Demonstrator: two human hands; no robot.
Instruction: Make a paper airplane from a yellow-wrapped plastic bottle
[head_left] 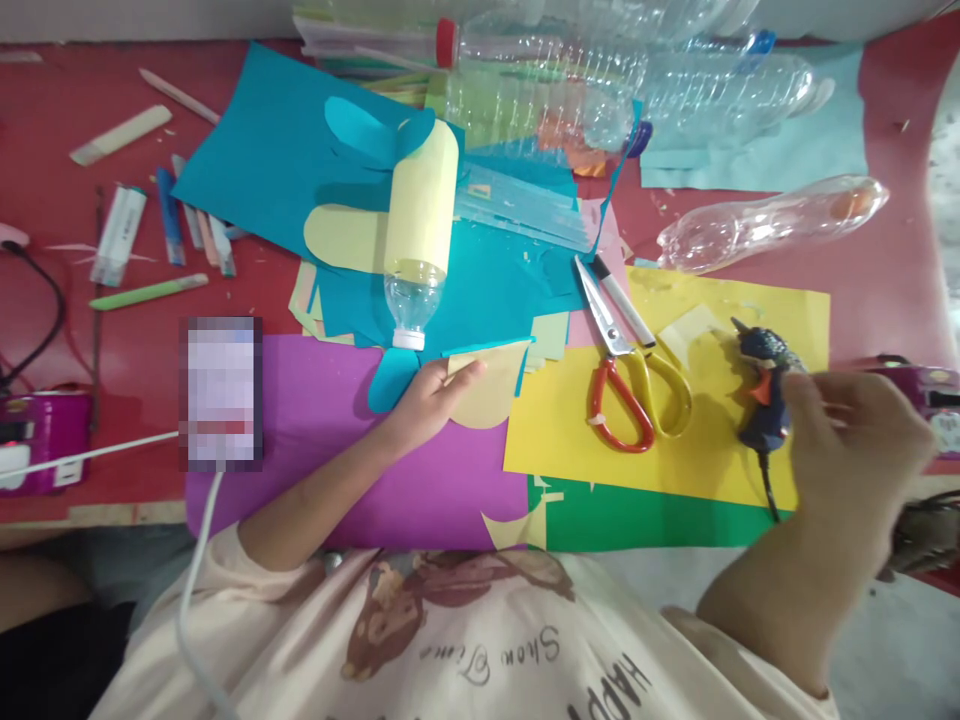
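Observation:
My left hand [431, 395] pinches a pale yellow paper piece [491, 385] with a rounded lower edge and a blue strip along its top. A blue rounded paper piece [391, 380] lies just left of that hand. My right hand [855, 440], slightly blurred, has its fingers curled in beside a dark glue gun [765, 405] with an orange trigger; whatever the fingers hold, if anything, is hidden. Beyond my left hand lies a clear bottle [412, 295] with a white cap, wrapped in pale yellow paper [424, 200], with blue and yellow rounded paper shapes at its side.
Scissors [619, 350] and a marker [622, 300] rest on yellow paper [570, 430]. Purple paper [322, 420] lies before me, a cabled phone [221, 395] on its left. Clear bottles [540, 60] line the back; another bottle [772, 225] lies right. Pens [150, 290] are scattered left.

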